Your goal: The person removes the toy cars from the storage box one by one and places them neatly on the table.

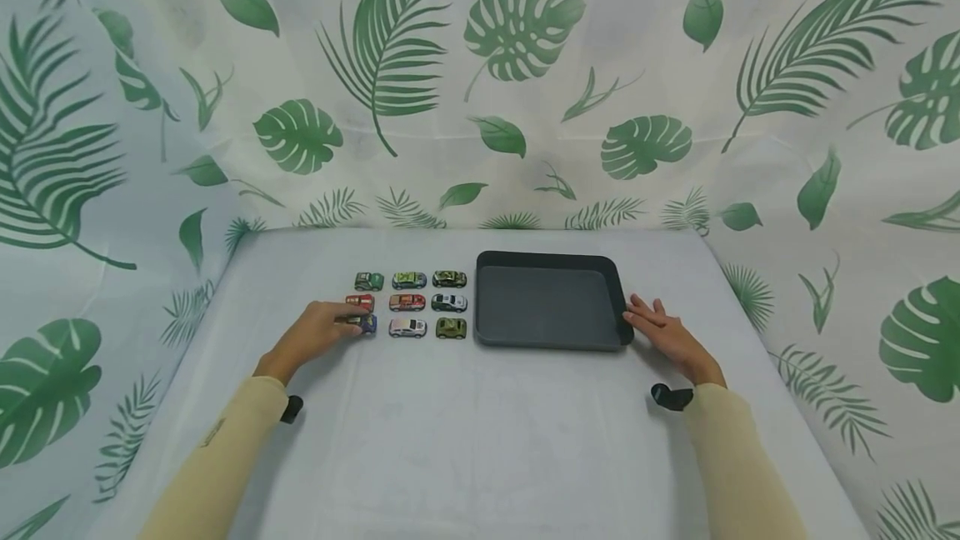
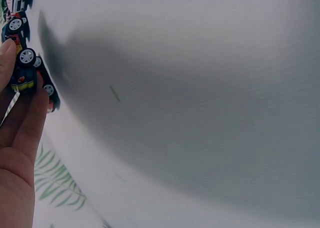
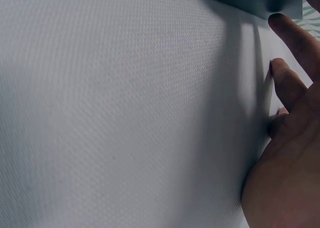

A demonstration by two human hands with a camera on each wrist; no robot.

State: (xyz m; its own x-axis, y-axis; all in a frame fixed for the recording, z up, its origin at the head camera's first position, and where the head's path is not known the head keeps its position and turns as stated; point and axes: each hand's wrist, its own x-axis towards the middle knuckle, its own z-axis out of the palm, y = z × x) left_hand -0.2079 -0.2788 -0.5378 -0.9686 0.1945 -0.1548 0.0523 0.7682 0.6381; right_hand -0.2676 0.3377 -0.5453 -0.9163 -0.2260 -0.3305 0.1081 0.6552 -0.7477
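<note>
My left hand (image 1: 309,335) pinches a dark blue toy car (image 1: 368,323) between thumb and fingers at the front of the left column. In the left wrist view that blue car (image 2: 22,80) shows its wheels side-on, with another toy car (image 2: 47,88) close beside it. Just behind my fingers is a red toy car (image 1: 362,301), partly covered. On the other side, my right hand (image 1: 672,342) touches the right wall of a dark grey rectangular tray (image 1: 547,307) with fairly straight fingers. Nothing lies in the tray. In the right wrist view, a fingertip meets the tray's corner (image 3: 265,3).
Several more toy cars stand in rows left of the tray, among them a green car (image 1: 368,281), a white car (image 1: 407,327) and an olive car (image 1: 451,327). A white cloth (image 1: 480,432) covers the table. Leaf-printed curtains (image 1: 525,182) enclose its back and sides.
</note>
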